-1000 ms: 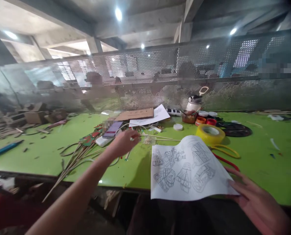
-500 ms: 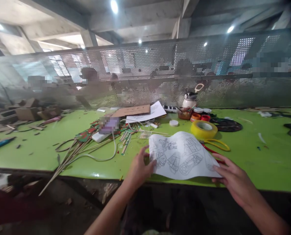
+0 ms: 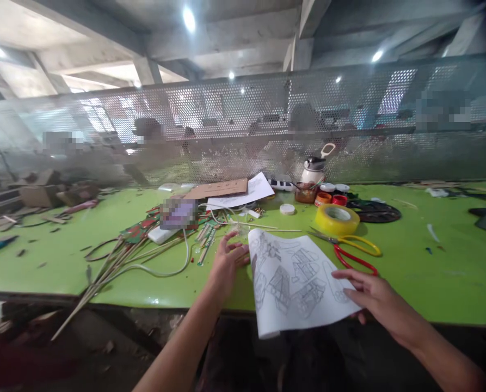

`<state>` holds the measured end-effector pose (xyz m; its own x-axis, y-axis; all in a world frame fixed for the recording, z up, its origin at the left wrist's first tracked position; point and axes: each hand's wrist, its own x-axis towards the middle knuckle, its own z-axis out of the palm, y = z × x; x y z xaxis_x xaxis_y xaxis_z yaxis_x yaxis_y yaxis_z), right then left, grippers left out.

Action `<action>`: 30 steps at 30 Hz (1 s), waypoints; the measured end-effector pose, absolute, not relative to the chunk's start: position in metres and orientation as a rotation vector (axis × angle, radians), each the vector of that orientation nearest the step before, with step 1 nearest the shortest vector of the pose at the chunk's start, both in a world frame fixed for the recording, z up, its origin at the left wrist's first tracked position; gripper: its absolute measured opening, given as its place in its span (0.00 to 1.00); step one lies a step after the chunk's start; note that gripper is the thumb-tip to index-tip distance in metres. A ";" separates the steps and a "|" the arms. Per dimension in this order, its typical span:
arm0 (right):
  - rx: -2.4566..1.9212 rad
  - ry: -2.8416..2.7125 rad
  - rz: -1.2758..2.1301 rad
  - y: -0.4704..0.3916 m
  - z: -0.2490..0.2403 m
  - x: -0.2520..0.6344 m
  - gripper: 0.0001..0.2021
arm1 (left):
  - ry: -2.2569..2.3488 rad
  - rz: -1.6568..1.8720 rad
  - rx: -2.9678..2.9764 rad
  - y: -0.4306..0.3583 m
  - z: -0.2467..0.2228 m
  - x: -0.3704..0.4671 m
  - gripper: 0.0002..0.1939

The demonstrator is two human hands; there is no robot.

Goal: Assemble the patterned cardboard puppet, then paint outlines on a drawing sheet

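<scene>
A white sheet of paper (image 3: 297,277) printed with line drawings hangs over the table's front edge, its left side curled under. My right hand (image 3: 373,296) grips the sheet's right edge, fingers on top and the thumb side partly hidden. Just off the paper's upper left edge, my left hand (image 3: 227,261) is open, its fingers apart and nothing visible in them. Scissors (image 3: 349,246) with one yellow and one red handle lie behind the sheet's right side. A roll of yellow tape (image 3: 336,219) sits behind the scissors.
Left of my hands lie thin sticks (image 3: 91,286), a white cable (image 3: 181,261) and a blurred-out device (image 3: 178,213). Behind are cardboard (image 3: 216,189), paint jars (image 3: 323,198) and a bottle (image 3: 313,171). A perforated metal screen (image 3: 226,130) bounds the green table's (image 3: 422,283) back.
My left hand has let go of the sheet's left edge and moved up and left. The sheet has swung lower, its left side curling, and the scissors now show more fully.
</scene>
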<state>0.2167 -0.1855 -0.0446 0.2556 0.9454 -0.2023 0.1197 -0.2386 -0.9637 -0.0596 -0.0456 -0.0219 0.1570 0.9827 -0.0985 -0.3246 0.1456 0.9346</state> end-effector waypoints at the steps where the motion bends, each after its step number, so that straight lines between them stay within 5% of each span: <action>1: -1.592 -1.046 1.144 -0.185 -0.044 0.218 0.22 | 0.889 1.137 0.905 -0.042 -0.023 -0.061 0.32; 5: -1.568 -1.056 1.304 -0.181 -0.042 0.219 0.23 | 0.722 0.932 0.789 -0.039 -0.023 -0.065 0.36; 14: -1.601 -0.855 1.240 -0.179 -0.045 0.218 0.24 | 0.642 0.852 0.836 -0.064 -0.011 -0.078 0.27; 21: -1.823 -1.243 1.241 -0.186 -0.066 0.248 0.28 | 1.195 1.033 1.414 -0.061 -0.032 -0.116 0.49; 30: -2.018 -1.819 0.361 -0.148 -0.019 0.247 0.18 | 1.570 0.680 2.074 -0.066 -0.039 -0.122 0.30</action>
<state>0.2475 -0.1476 -0.0188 0.1206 0.9900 0.0733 0.8871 -0.0744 -0.4555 -0.1217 -0.0663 -0.0389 0.2308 0.9662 0.1146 0.7449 -0.2512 0.6181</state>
